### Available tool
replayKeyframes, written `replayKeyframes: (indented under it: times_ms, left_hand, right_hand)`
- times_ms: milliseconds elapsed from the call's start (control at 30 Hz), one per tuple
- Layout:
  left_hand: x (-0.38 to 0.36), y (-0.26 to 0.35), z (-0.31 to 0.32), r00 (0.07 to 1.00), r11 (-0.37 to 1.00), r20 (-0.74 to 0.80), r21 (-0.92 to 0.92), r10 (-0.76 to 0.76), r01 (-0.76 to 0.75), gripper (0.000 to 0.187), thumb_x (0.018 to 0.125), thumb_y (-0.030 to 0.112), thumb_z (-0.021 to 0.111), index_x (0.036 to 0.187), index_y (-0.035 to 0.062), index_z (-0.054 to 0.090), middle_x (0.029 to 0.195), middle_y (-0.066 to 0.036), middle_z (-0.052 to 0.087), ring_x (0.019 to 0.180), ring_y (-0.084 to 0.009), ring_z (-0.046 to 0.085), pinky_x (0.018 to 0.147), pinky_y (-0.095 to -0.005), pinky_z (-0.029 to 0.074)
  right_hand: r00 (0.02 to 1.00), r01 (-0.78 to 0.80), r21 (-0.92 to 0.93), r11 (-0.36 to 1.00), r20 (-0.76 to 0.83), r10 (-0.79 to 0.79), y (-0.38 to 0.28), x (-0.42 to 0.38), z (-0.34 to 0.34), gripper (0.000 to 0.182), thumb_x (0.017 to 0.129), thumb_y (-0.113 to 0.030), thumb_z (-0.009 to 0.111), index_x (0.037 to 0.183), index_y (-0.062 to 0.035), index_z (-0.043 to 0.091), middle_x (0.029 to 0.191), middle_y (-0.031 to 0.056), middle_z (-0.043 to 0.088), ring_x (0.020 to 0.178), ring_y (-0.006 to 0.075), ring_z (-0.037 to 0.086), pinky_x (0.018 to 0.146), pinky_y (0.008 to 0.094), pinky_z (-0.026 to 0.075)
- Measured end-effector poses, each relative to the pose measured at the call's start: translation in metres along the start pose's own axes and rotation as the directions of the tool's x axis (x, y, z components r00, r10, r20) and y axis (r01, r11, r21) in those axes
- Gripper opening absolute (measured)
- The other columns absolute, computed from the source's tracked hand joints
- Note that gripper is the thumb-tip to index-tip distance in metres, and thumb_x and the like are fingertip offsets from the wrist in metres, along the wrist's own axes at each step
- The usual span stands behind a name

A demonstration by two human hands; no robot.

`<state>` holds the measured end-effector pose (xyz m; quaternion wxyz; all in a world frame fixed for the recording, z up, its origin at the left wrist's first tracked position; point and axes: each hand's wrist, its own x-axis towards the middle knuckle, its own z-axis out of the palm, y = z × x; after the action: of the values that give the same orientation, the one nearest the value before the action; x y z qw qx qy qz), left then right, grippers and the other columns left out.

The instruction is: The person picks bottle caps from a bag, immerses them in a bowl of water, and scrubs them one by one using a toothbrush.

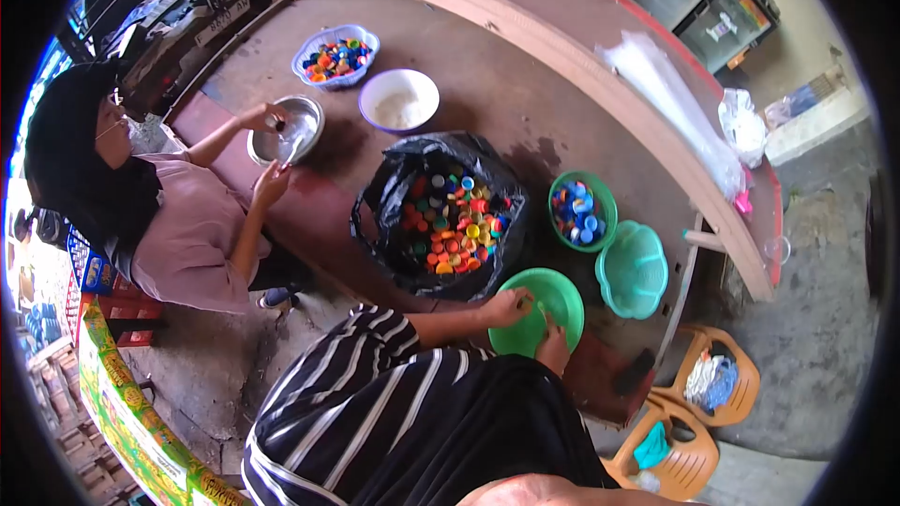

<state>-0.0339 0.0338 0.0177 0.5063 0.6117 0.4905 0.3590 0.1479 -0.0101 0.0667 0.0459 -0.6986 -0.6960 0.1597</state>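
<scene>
Left hand (511, 307) and right hand (553, 348) are curling over the green bowl (565, 299), grip unclear. The bowl is sitting near the table's (450, 42) edge, beside the black bag (378, 195) of caps (455, 239); room is showing toward the wooden rail (489, 14).

6 bowls (562, 295), 1 black bag (378, 230) and 2 orange chairs (743, 386) show.

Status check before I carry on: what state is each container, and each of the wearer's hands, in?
Left hand: at green bowl, grip unclear
Right hand: at green bowl, grip unclear
Green bowl: upright, contents unclear
Black bag: open, caps inside
Green basket: holding mostly blue caps
Teal bowl: no contents visible
White bowl: upright, contents unclear
Lavender basket: holding mixed caps
Metal bowl: at co-worker's hands
</scene>
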Motion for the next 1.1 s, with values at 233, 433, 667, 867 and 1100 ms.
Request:
replayKeyframes:
  times_ms: [233, 433, 667, 867, 1100]
  left_hand:
    - [0.0, -0.003, -0.001, 0.998, 0.998, 0.014, 0.018, 0.06, -0.06, 0.035, 0.076, 0.014, 0.072, 0.107, 0.0038, 0.059, 0.083, -0.016, 0.065, 0.078, -0.0279, 0.067, 0.067, -0.0383, 0.052]
    - [-0.007, -0.023, 0.019, 0.993, 0.992, 0.024, 0.04, 0.118, -0.119, 0.029, 0.081, 0.013, 0.069, 0.103, 0.0007, 0.055, 0.086, -0.018, 0.064, 0.076, -0.0293, 0.066, 0.067, -0.0373, 0.051]
    - [-0.005, -0.015, 0.019, 0.992, 0.953, 0.094, -0.282, -0.083, 0.107, 0.029, 0.095, 0.02, 0.055, 0.113, 0.0018, 0.042, 0.088, -0.017, 0.064, 0.076, -0.0246, 0.068, 0.064, -0.0361, 0.054]
    - [0.0, -0.009, 0.021, 0.93, 0.693, 0.227, -0.621, -0.289, 0.367, 0.028, 0.101, 0.026, 0.047, 0.116, 0.0036, 0.039, 0.104, -0.012, 0.06, 0.088, -0.0223, 0.066, 0.073, -0.0334, 0.055]
    - [-0.007, -0.005, 0.018, 0.921, 0.581, 0.28, -0.715, -0.273, 0.389, 0.026, 0.102, 0.029, 0.044, 0.114, 0.0062, 0.041, 0.102, -0.011, 0.059, 0.091, -0.0216, 0.065, 0.081, -0.0356, 0.055]
  right_hand:
    - [0.998, -0.008, 0.247, 0.969, -0.055, 0.022, -0.024, -0.021, -0.013, 0.042, 0.091, -0.006, 0.047, 0.131, -0.0178, 0.055, 0.109, 0.0173, 0.059, 0.094, 0.0365, 0.062, 0.075, 0.046, 0.048]
    - [0.997, -0.044, 0.341, 0.939, -0.042, 0.062, -0.021, -0.043, -0.011, 0.043, 0.091, -0.005, 0.047, 0.132, -0.0168, 0.054, 0.107, 0.0163, 0.06, 0.094, 0.0356, 0.062, 0.077, 0.0462, 0.048]
    - [0.988, -0.144, 0.205, 0.968, -0.023, 0.151, -0.003, -0.023, 0.007, 0.043, 0.092, -0.005, 0.046, 0.133, -0.0167, 0.054, 0.107, 0.0167, 0.06, 0.095, 0.0358, 0.061, 0.077, 0.0454, 0.048]
    - [0.992, 0.024, 0.531, 0.847, -0.119, 0.046, -0.032, -0.042, -0.003, 0.046, 0.093, -0.004, 0.045, 0.136, -0.0177, 0.052, 0.101, 0.0176, 0.059, 0.09, 0.0324, 0.061, 0.079, 0.0418, 0.048]
    - [0.994, -0.095, 0.645, 0.759, 0.024, 0.104, -0.034, -0.044, 0.003, 0.048, 0.091, 0.0, 0.044, 0.136, -0.017, 0.051, 0.095, 0.018, 0.059, 0.086, 0.0319, 0.061, 0.078, 0.0417, 0.047]
